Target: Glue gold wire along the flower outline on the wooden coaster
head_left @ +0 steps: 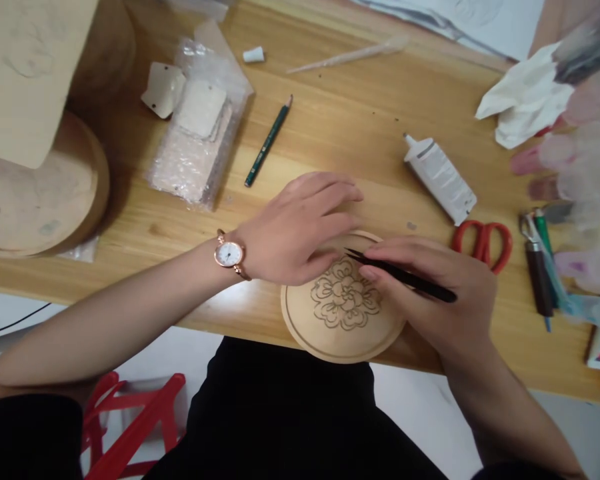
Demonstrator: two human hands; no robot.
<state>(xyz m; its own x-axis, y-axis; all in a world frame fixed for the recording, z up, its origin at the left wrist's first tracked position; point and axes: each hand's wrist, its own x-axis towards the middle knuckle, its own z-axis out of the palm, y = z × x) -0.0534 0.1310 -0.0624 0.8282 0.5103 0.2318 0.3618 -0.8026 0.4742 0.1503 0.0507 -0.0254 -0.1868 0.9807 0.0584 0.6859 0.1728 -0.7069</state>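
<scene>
A round, pale tan disc (347,340) with a flower outlined in dark lines lies at the table's near edge, its rim slightly over it. My right hand (440,287) pinches slim black tweezers (413,280) between thumb and fingers. Their fine tips point left, over the top of the drawn flower; whether they touch the surface I cannot tell. Across the disc's upper left rim lies my left hand (300,227), palm down, fingers stretched and slightly bent, holding nothing. It covers part of the disc.
A green pencil (267,143) and a bubble-wrap pack (195,153) lie beyond my left hand. A white tube (443,180) and red-handled scissors (483,243) lie beyond my right hand. Small paint pots (587,190) crowd the right side. Round wooden pieces (35,200) stand at left.
</scene>
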